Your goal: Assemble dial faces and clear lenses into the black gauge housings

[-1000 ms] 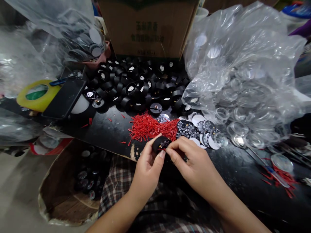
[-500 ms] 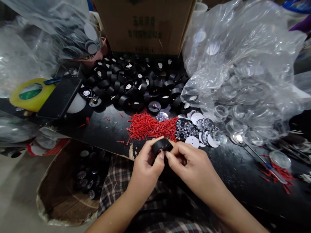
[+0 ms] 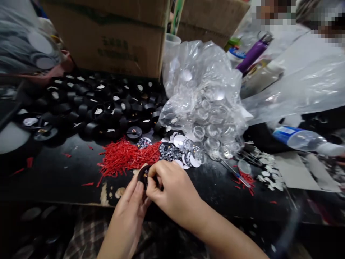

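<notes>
My left hand (image 3: 132, 203) grips a round black housing (image 3: 143, 175) near the table's front edge, thumb on its near side. My right hand (image 3: 172, 190) is closed with its fingertips pinched at the housing's open face; whatever they hold is hidden. Just beyond the hands lies a pile of red pointers (image 3: 121, 157). Black printed dials (image 3: 165, 151) and white discs sit right of that pile. Many more black housings (image 3: 91, 127) cover the table behind.
A cardboard box (image 3: 107, 39) stands at the back. Right of it slumps a plastic bag of clear covers (image 3: 210, 104). Farther right are a purple bottle (image 3: 254, 54), a clear bottle (image 3: 309, 140), small white pieces (image 3: 271, 172) and a pen (image 3: 242, 178).
The view has swung to the right, bringing the bottles and white pieces into sight. The housing is now turned more on edge, and my right hand reaches over its face.
</notes>
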The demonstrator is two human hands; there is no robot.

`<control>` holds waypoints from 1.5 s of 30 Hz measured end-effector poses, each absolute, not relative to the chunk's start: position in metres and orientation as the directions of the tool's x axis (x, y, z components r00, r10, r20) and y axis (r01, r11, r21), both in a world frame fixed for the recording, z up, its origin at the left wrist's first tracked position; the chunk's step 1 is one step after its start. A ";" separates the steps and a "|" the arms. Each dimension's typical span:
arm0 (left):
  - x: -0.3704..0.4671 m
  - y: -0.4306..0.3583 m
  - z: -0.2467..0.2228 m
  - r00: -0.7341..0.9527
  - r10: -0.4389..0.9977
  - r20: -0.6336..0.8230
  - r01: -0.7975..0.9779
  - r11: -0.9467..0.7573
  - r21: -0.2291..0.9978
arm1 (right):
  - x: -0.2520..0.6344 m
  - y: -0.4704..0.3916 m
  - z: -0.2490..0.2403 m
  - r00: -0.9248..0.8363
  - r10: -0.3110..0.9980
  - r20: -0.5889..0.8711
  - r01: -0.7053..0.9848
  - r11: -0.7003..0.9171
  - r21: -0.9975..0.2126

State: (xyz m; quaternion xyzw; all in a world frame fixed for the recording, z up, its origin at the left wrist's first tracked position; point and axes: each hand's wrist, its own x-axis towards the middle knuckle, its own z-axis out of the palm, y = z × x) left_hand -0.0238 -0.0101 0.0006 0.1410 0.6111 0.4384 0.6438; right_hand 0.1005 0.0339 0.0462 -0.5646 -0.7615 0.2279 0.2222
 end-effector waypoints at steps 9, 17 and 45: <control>-0.023 -0.001 -0.008 0.026 0.868 -0.496 -0.265 0.484 0.834 | 0.203 0.088 0.030 0.112 0.989 0.101 0.903 -0.059 -0.425; -0.021 0.000 -0.015 0.051 0.860 -0.509 -0.371 0.489 0.789 | 0.249 0.115 0.007 0.110 0.979 0.170 0.943 -0.049 -0.328; -0.011 0.008 0.007 0.211 0.802 -0.559 -0.685 0.529 0.501 | 0.138 0.032 0.031 -0.113 0.990 -0.089 0.296 -0.052 -0.954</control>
